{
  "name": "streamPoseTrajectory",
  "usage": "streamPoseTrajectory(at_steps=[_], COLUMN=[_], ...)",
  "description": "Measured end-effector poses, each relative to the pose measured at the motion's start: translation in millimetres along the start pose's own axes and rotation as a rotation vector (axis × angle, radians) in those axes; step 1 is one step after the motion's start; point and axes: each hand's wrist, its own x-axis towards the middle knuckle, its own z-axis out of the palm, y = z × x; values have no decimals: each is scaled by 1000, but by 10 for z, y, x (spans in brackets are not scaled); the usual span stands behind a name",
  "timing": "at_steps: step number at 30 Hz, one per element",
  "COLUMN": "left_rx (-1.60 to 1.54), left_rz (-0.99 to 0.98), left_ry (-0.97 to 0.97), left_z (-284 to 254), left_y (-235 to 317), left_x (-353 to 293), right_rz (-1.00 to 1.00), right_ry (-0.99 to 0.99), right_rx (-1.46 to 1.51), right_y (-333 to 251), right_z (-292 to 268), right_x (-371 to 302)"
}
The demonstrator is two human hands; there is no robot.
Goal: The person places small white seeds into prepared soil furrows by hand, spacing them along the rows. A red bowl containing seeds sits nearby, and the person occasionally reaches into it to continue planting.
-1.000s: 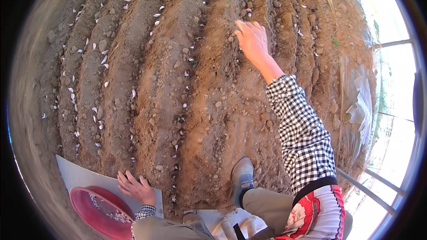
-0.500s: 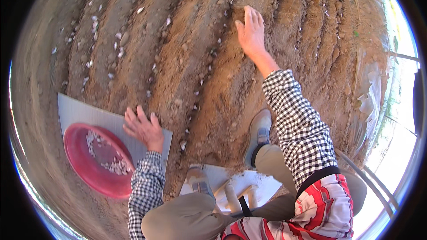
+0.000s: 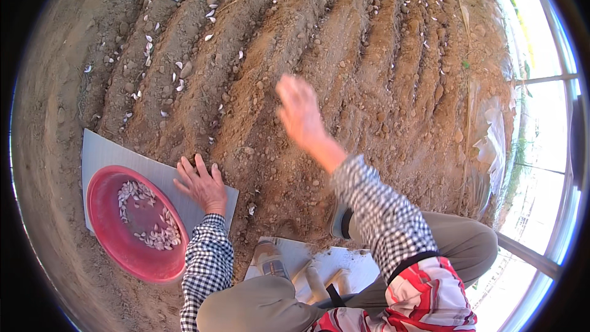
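Observation:
My left hand (image 3: 204, 188) rests with fingers spread on a grey board (image 3: 106, 146), beside a red plastic basin (image 3: 117, 252). Garlic cloves (image 3: 161, 238) lie in the basin in loose heaps. My right hand (image 3: 299, 109) is over the soil in the middle, blurred by motion, its thumb apart from the stretched fingers and nothing visible in it. Below it the soil (image 3: 289, 175) is loose and lumpy. One pale clove (image 3: 251, 209) shows near the board's right corner. More cloves (image 3: 148, 49) lie in furrows at the far left.
Ridges and furrows dotted with cloves run away from me. My shoe (image 3: 270, 259) is by a pale sheet (image 3: 295, 252) under my legs. Torn plastic film (image 3: 490, 132) edges the bed at the right, beside a metal frame (image 3: 531, 255).
My right hand has swept left and nearer. Loose soil now covers most of the near part of the clove-lined furrow. My left hand stays on the board; the view has shifted slightly.

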Motion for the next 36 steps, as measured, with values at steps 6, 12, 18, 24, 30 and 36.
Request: streamPoseTrajectory(at_steps=[6,12,18,24,30,36], left_rx=[-23,22,32,21,-14,-58], left_rz=[40,27,40,43,69,95], left_ry=[-33,-42,-41,-46,46,122], left_z=[-52,-62,-70,-59,35,52], left_y=[85,90,95,67,51,-7], left_x=[40,50,34,29,44,-3], right_rz=[-187,131,5,129,-77,-49], right_ry=[169,122,190,250,377,232], right_rx=[-105,-172,-132,0,250,262], right_y=[596,1328,1526,1837,902,-405], right_z=[120,249,141,214,582,660], right_x=[1161,1252,1621,1787,896,-100])
